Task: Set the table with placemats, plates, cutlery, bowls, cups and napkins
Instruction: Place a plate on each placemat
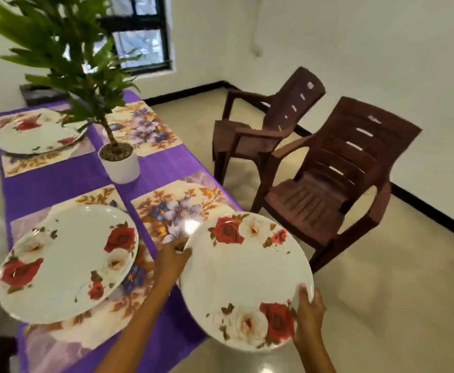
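Currently both hands, left hand [172,255] and right hand [309,305], pinch opposite rims of the rose plate [247,281]: rigid, glossy, likely slippery and breakable, best held by its edges.

Both hands grip a rose plate [243,278] at the bench [164,162] edge: left hand [173,261] at its left rim, right hand [310,309] at its near-right rim, over a floral placemat [172,211].

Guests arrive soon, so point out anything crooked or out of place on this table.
The near left plate sits off-centre, overhanging the left edge of its placemat. The far left plate is also shifted left on its mat. Both hands hold a third plate partly beyond the table's edge. Nothing looks spilled or broken.
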A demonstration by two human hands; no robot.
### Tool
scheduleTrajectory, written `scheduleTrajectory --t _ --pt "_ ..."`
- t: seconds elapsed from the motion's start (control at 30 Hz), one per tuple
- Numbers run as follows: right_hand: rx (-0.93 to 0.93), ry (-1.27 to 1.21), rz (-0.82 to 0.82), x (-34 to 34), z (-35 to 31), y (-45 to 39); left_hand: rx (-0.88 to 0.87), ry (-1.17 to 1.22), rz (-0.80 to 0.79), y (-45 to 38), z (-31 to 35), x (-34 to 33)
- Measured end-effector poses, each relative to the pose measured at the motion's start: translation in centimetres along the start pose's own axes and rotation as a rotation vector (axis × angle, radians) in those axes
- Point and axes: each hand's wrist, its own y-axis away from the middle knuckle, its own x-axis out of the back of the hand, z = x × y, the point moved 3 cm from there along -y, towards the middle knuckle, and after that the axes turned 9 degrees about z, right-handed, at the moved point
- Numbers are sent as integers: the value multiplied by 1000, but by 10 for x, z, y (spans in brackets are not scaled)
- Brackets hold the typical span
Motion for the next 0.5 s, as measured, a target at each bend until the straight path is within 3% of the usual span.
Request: scheduleTrajectory --t 0.27,0.5 --pt "111 119 -302 -110 -56 -42 120 49 241 -35 2 13" --pt "125 240 -448 -189 -44 -79 256 91 248 -76 -36 -1"
